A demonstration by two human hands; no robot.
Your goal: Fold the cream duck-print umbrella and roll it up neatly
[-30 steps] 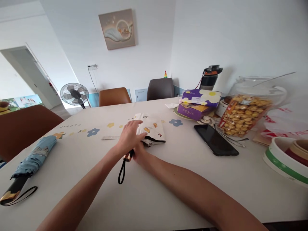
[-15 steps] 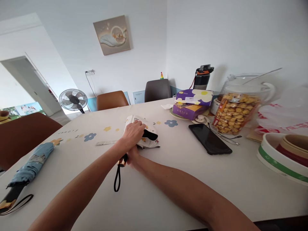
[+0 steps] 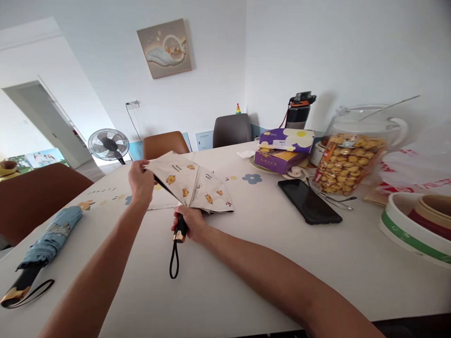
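Observation:
A white folding umbrella [image 3: 197, 185] printed with yellow cartoon figures lies on the table, its canopy panels partly fanned out. My right hand [image 3: 190, 223] wraps around the umbrella near the top of its black handle, which ends in a gold cap and a black wrist loop. Pinched in my left hand [image 3: 141, 182] is the canopy's left edge, pulled out to the left. A second umbrella [image 3: 52, 237], light blue and folded up, rests at the table's left side with its black handle toward me.
A black phone [image 3: 309, 201] and a cable lie right of the umbrella. Behind are a purple tissue pack [image 3: 285, 140], a purple box [image 3: 273, 161], a black bottle [image 3: 299, 112] and a snack-filled clear jug [image 3: 348, 162]. Tape rolls [image 3: 401, 234] stand at the right edge.
My left hand has moved left from on top of the umbrella, drawing a canopy panel out. The fabric is now spread wider. My right hand stays at the handle.

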